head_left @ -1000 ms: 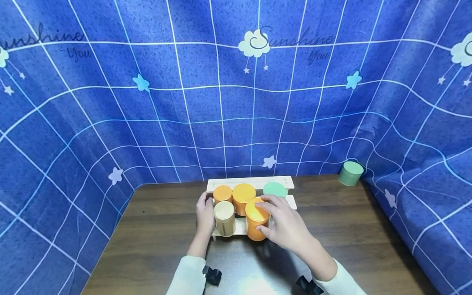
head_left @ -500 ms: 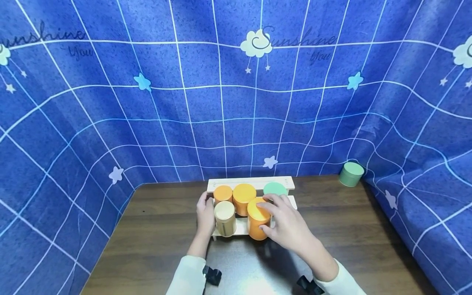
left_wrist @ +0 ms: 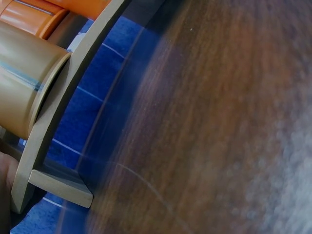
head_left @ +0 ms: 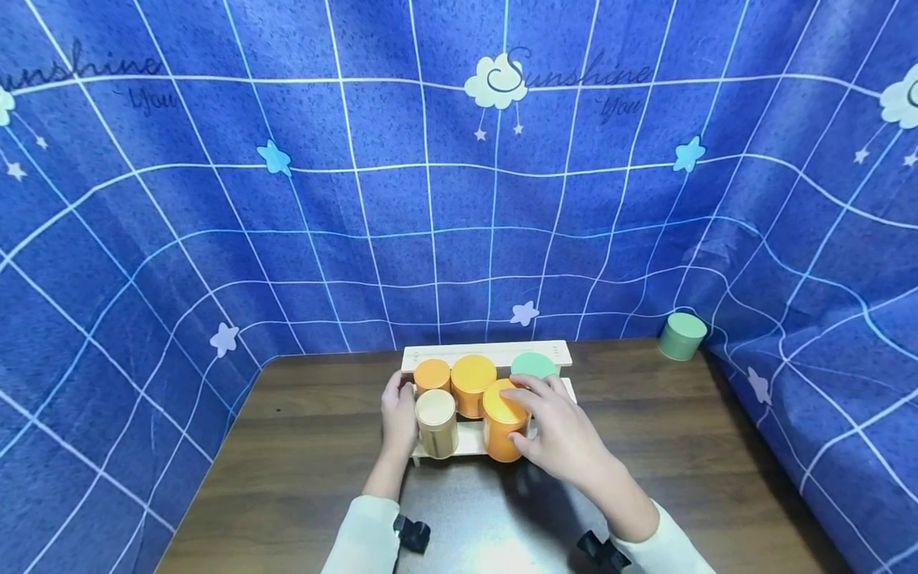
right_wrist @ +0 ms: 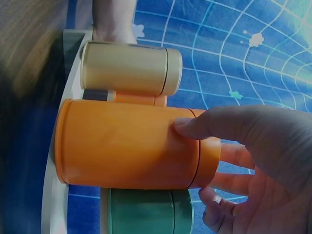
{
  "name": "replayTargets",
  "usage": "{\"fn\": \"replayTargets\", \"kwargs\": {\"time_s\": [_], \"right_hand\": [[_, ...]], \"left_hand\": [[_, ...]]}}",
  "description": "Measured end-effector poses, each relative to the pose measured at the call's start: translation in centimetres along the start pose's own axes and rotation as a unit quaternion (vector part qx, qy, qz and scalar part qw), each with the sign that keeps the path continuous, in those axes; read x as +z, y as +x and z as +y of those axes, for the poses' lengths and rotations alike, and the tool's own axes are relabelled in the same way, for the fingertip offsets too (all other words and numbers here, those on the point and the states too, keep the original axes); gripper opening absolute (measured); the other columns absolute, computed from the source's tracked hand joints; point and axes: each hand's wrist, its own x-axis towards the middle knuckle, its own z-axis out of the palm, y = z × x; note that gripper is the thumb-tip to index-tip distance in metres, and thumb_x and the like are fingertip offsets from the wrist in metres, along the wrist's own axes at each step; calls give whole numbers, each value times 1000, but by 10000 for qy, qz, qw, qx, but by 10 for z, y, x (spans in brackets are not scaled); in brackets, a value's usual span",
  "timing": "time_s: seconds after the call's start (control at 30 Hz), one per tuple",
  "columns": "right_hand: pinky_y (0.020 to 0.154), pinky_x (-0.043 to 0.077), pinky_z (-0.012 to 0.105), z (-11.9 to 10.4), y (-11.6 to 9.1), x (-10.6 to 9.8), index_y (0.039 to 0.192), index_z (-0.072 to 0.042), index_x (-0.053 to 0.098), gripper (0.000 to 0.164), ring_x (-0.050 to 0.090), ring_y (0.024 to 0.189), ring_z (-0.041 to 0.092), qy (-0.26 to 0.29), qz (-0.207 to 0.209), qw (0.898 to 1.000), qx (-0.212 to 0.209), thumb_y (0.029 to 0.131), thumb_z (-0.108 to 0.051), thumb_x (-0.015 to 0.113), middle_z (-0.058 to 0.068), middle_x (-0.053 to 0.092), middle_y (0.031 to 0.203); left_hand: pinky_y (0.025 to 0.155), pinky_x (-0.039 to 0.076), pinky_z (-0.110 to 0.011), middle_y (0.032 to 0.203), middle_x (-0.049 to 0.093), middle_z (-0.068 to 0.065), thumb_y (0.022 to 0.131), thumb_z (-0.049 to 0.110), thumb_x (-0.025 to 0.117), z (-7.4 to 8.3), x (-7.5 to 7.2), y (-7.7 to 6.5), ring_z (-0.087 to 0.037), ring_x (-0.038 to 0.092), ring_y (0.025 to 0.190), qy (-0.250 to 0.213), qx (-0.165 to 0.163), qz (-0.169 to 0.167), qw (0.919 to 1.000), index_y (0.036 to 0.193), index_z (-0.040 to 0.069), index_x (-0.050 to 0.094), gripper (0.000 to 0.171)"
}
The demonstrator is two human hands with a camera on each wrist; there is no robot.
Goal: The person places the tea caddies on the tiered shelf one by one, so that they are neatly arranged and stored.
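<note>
A white tiered rack (head_left: 488, 353) holds lidded canisters on its steps. My right hand (head_left: 562, 430) holds a large orange canister (head_left: 504, 426) near its lid, at the front step. In the right wrist view, the thumb (right_wrist: 195, 126) lies along the canister's side and the other fingers are around the lid end. The canister's base meets the front board there. My left hand (head_left: 398, 418) grips the rack's left end, beside a beige canister (head_left: 437, 426) on the front step. Behind stand a small orange canister (head_left: 433, 375), a yellow-orange canister (head_left: 473, 381) and a green canister (head_left: 534, 365).
Another green canister (head_left: 682, 336) stands apart at the table's back right corner. The brown wooden table (head_left: 301, 446) is bordered at the back and sides by a blue patterned curtain (head_left: 387, 199). A rack foot (left_wrist: 63, 185) shows in the left wrist view.
The large orange canister in my right hand has shifted slightly right and back along the front step. My left hand has stayed at the rack's end.
</note>
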Motion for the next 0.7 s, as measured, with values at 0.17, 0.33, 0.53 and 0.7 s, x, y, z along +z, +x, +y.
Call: {"fn": "replayTargets", "kwargs": {"time_s": [0.17,0.33,0.53,0.7], "right_hand": [[89,58,39,1,1,0,130,-18,74,60,55,119,21,25,22,10000,-10,74,-22,94,2,66,145],[89,59,39,1,0,1,129,-17,74,61,55,120,22,-23,86,9999,-76,72,-23,94,3,66,144],[94,59,42,1,0,2,128,-16,74,62,55,122,26,12,105,9998,-141,70,-22,96,8,65,144],[98,58,45,3,0,0,130,-16,73,66,56,125,31,56,122,9996,-228,69,-24,96,11,62,146]], "left_hand": [[112,45,-44,130,68,-23,106,1,43,2,1,1,-23,59,118,-38,-62,-5,10000,134,-2,65,35],[111,45,-45,130,67,-27,106,-2,42,19,-1,-4,-23,59,116,7,-151,-79,9999,134,-6,63,36],[105,47,-36,125,69,-27,103,-5,43,26,-1,-6,-19,59,110,163,-72,-119,9998,128,-8,66,34],[103,46,-31,126,69,-24,104,-2,42,7,1,1,-16,59,111,125,18,-18,9999,129,-4,67,35]]}}
